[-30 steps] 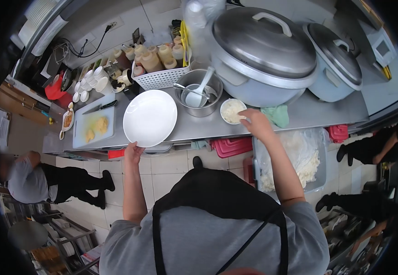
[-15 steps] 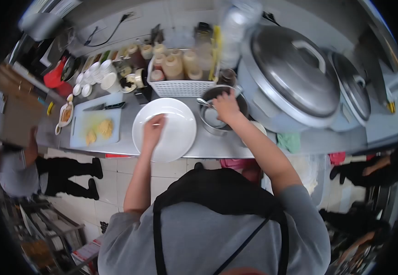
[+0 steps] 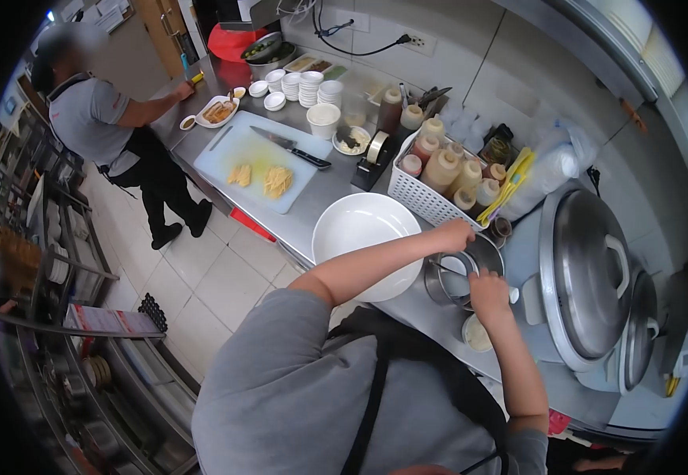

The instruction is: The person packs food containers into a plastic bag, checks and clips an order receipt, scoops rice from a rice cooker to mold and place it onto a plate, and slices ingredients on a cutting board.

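A metal pot [image 3: 490, 252] stands on the steel counter, with a pale round container [image 3: 456, 266] inside it. My left hand [image 3: 453, 235] is at the pot's far-left rim, its fingers curled; what they hold is hidden. Over the near-right side of the pot, my right hand [image 3: 489, 291] has its fingers bent down and closed, and their tips are hard to see. Left of the pot lies a large white round dish [image 3: 360, 226], partly covered by my left forearm. A small tub with pale contents [image 3: 477, 334] sits below my right wrist.
A cutting board [image 3: 229, 162] holds a knife [image 3: 290, 147] and two pale yellow shredded piles. Behind the pot stands a white basket [image 3: 431, 198] of squeeze bottles. Large lidded cookers [image 3: 593, 277] rise on the right. Another person [image 3: 98, 119] stands at the counter's far left.
My left hand has left the white dish and crossed to the pot. My right hand has shifted to the pot's near-right side. The camera view has turned leftward and tilted.
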`<state>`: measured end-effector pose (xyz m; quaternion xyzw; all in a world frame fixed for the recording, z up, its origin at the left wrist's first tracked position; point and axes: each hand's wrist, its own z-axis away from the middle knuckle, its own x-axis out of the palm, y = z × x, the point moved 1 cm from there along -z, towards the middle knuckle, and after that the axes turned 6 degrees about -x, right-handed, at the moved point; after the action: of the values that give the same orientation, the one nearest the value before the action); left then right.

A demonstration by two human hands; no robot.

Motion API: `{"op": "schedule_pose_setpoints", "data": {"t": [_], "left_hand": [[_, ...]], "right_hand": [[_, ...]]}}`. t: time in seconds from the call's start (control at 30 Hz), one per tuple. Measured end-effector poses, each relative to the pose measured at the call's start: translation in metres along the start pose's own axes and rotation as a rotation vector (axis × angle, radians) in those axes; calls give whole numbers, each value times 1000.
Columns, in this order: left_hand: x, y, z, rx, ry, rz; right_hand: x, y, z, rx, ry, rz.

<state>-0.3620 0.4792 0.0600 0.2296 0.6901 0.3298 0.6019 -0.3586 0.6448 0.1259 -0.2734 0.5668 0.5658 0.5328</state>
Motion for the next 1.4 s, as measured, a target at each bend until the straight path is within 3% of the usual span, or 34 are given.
{"op": "schedule_pose_setpoints", "data": {"t": [0.07,0.17,0.4,0.47,0.6,0.67,0.73,0.93,1.07,1.13,1.2,1.27,1.33,1.4], "left_hand": [[20,7,-14,57,-59,-145],[40,19,-18,74,-357,-568],[58,18,-28,102,-339,-660],[46,31,-22,19,-400,-623],[41,34,-17,98,-162,-553],[25,46,-12,308,78,-394],[8,61,-5,349,177,-468],[-19,81,5,442,318,-477],[-25,88,8,426,383,-455],[-27,88,7,293,359,-403],[-24,81,9,272,354,-209],[-15,82,20,218,344,-327],[-5,70,27,256,363,-157],[-2,68,35,209,370,-222]], "right_hand": [[-6,6,6,-23,-35,52],[-14,11,13,-65,-130,84],[-1,11,15,-63,-186,105],[-1,13,15,-81,-208,70],[-6,12,10,-67,-226,70],[-7,12,14,-50,-153,121],[-22,14,19,-21,-199,90],[-53,35,50,-42,-114,232],[-79,69,83,14,132,136],[-91,95,99,78,316,214],[-98,133,105,210,384,183],[-94,181,110,481,447,90],[-76,235,118,579,573,190],[-46,286,125,699,492,72]]}}
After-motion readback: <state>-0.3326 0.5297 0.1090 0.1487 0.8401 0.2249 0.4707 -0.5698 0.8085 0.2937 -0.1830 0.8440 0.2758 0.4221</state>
